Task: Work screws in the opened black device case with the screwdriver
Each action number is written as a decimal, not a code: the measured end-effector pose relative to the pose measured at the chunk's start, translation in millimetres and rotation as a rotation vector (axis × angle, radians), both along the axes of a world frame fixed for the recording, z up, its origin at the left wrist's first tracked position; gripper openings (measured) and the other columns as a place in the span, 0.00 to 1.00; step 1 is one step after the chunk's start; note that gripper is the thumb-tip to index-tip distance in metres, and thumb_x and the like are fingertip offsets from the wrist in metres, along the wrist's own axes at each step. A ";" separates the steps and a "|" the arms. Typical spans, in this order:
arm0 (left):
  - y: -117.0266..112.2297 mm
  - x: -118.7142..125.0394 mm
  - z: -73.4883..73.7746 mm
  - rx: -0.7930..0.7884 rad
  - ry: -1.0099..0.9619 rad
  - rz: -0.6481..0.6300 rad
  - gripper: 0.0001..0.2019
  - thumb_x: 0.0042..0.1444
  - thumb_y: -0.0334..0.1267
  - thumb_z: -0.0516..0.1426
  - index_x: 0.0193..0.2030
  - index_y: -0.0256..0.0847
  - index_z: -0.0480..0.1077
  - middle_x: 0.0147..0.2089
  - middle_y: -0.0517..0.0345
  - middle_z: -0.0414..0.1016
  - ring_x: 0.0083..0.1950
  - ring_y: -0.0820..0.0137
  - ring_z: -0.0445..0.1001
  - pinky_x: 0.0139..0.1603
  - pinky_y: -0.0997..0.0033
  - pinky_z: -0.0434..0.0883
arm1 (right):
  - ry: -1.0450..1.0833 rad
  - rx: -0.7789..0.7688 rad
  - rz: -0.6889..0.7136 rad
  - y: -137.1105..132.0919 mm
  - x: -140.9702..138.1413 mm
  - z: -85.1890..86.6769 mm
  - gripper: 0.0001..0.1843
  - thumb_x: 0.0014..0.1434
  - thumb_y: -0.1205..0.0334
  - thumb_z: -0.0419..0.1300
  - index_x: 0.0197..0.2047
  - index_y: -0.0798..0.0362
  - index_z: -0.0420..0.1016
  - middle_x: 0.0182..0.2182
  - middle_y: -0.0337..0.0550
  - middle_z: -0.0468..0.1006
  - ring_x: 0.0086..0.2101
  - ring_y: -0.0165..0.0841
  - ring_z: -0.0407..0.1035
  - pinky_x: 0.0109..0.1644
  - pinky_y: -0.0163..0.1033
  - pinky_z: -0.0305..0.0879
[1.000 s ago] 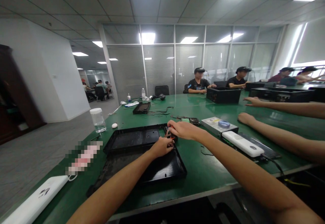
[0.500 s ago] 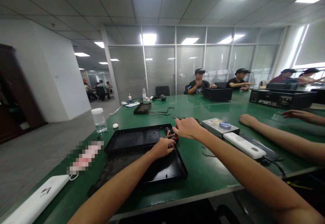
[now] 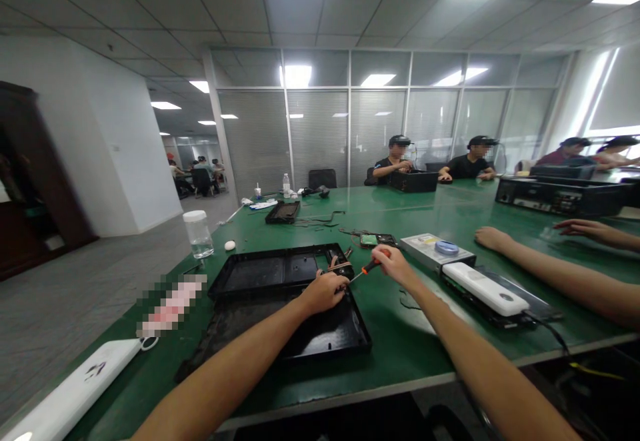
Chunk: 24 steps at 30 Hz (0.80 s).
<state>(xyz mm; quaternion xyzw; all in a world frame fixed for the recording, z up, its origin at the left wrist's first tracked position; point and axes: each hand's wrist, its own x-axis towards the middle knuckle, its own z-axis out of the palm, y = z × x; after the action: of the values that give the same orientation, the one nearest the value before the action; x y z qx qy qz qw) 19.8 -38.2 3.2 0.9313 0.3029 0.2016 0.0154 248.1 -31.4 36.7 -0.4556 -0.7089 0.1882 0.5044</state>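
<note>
A black plastic case shell (image 3: 270, 274) lies open on the green table (image 3: 400, 341) in front of me. My left hand (image 3: 324, 292) is closed at the shell's right edge, pinching a bundle of coloured wires (image 3: 334, 268). My right hand (image 3: 395, 264) is closed on a screwdriver with an orange-and-black handle (image 3: 371, 266); its tip points down-left toward the wires beside my left hand.
A white power bank (image 3: 487, 289) lies on a dark device to my right, beside a silver drive (image 3: 430, 249). A neighbour's arms (image 3: 560, 274) rest on the table at right. A plastic jar (image 3: 197, 233), another white power bank (image 3: 70, 394) and a green circuit board (image 3: 373, 239) lie around.
My right hand has drawn back to the right from over the wires and now shows the screwdriver angled toward them. The neighbour's far hand has pulled back. My left hand stayed put.
</note>
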 end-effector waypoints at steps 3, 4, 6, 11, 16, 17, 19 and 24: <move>1.8 0.8 -0.4 0.002 -0.002 -0.007 0.13 0.52 0.30 0.52 0.45 0.41 0.65 0.39 0.58 0.71 0.44 0.70 0.67 0.48 0.68 0.60 | 0.544 -0.098 -0.049 20.4 20.7 -32.1 0.14 0.49 0.53 0.53 0.21 0.53 0.61 0.09 0.29 0.53 0.11 0.23 0.47 0.14 0.30 0.43; 2.2 1.2 -0.2 0.004 0.008 -0.010 0.12 0.52 0.30 0.51 0.44 0.41 0.65 0.38 0.58 0.71 0.44 0.70 0.67 0.48 0.69 0.60 | 0.691 -0.100 -0.049 25.6 25.4 -38.0 0.13 0.49 0.53 0.53 0.21 0.52 0.60 0.08 0.28 0.51 0.10 0.22 0.45 0.13 0.30 0.41; 2.3 1.8 0.7 0.022 0.045 -0.018 0.11 0.53 0.30 0.50 0.43 0.40 0.66 0.38 0.58 0.71 0.43 0.71 0.67 0.47 0.69 0.61 | 0.901 -0.088 -0.057 33.2 31.4 -43.6 0.13 0.48 0.53 0.54 0.21 0.52 0.57 0.08 0.26 0.49 0.09 0.21 0.43 0.12 0.29 0.39; -0.8 1.4 5.3 0.137 0.157 -0.028 0.11 0.53 0.31 0.51 0.44 0.40 0.65 0.43 0.55 0.68 0.47 0.68 0.64 0.50 0.66 0.60 | 1.010 -0.159 -0.034 38.7 31.8 -44.3 0.13 0.47 0.54 0.56 0.22 0.52 0.57 0.08 0.25 0.48 0.09 0.20 0.42 0.11 0.27 0.35; -1.8 1.2 9.3 0.240 0.270 -0.032 0.06 0.55 0.32 0.49 0.35 0.37 0.67 0.39 0.53 0.68 0.44 0.67 0.65 0.46 0.67 0.63 | 0.979 -0.209 0.019 37.1 29.6 -45.7 0.14 0.48 0.54 0.56 0.22 0.52 0.56 0.08 0.25 0.48 0.09 0.20 0.42 0.11 0.27 0.35; -1.9 1.6 9.6 0.267 0.285 -0.031 0.06 0.55 0.33 0.49 0.35 0.37 0.67 0.38 0.52 0.67 0.43 0.66 0.64 0.45 0.66 0.64 | 0.976 -0.211 0.021 37.0 30.0 -45.8 0.14 0.48 0.54 0.56 0.22 0.52 0.56 0.08 0.25 0.48 0.09 0.20 0.42 0.11 0.27 0.35; -2.4 2.7 9.4 0.318 0.318 -0.021 0.07 0.55 0.33 0.49 0.35 0.36 0.67 0.38 0.51 0.67 0.42 0.65 0.64 0.43 0.66 0.65 | 0.967 -0.216 0.023 37.4 30.8 -45.9 0.13 0.48 0.54 0.56 0.23 0.52 0.57 0.08 0.24 0.48 0.09 0.20 0.42 0.11 0.27 0.35; -1.6 4.5 6.9 0.379 0.377 -0.004 0.07 0.56 0.34 0.49 0.35 0.37 0.67 0.37 0.52 0.66 0.41 0.65 0.64 0.41 0.65 0.65 | 0.927 -0.231 0.020 39.8 30.9 -47.2 0.13 0.47 0.53 0.56 0.23 0.52 0.58 0.08 0.25 0.48 0.09 0.20 0.42 0.11 0.27 0.35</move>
<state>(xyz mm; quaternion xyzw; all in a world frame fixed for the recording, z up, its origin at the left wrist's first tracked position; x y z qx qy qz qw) 24.3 -39.8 10.1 0.9394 0.2553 0.0774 -0.2154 279.0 8.4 -10.5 -0.3700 -0.3881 0.4537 0.7117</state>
